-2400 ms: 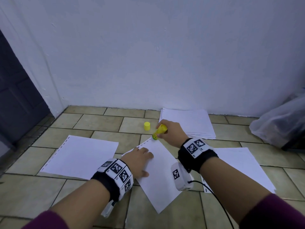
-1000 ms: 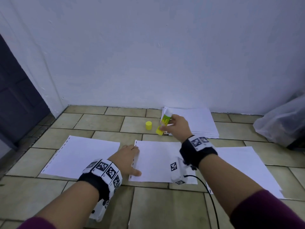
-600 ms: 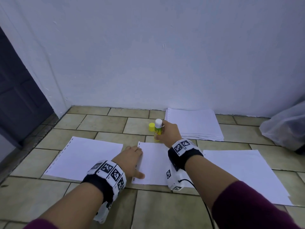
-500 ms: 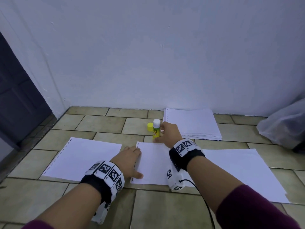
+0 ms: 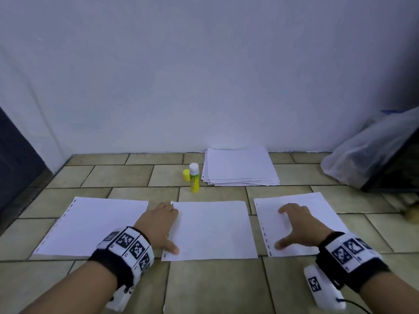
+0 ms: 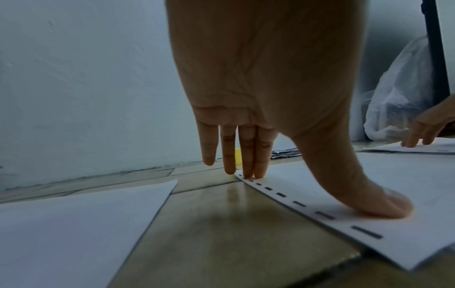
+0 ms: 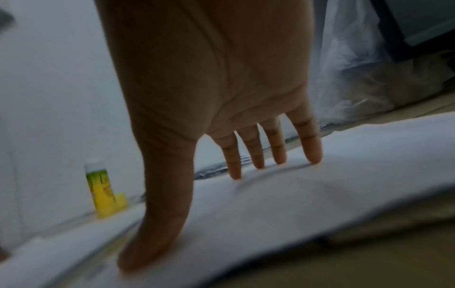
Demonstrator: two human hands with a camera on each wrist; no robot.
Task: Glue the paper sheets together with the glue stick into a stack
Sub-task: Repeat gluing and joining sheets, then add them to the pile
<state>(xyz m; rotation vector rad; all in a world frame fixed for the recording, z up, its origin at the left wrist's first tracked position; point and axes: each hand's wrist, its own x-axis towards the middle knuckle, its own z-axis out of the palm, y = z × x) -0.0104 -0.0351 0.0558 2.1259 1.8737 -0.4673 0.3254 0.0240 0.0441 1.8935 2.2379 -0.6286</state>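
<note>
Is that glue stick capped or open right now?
Open. The glue stick stands upright with its white glue tip bare, and its yellow cap sits apart on the floor beside it.

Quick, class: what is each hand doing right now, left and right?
Left hand: open, fingers and thumb pressing the left edge of the middle sheet.
Right hand: open, spread flat on the right sheet, holding nothing.

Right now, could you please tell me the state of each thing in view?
Glue stick: upright, uncapped.
Cap: off, beside the stick.
Middle sheet: flat, under the left hand.
Right sheet: flat, right hand spread on it.
Left sheet: flat, untouched.
Pile: stacked by the wall.
</note>
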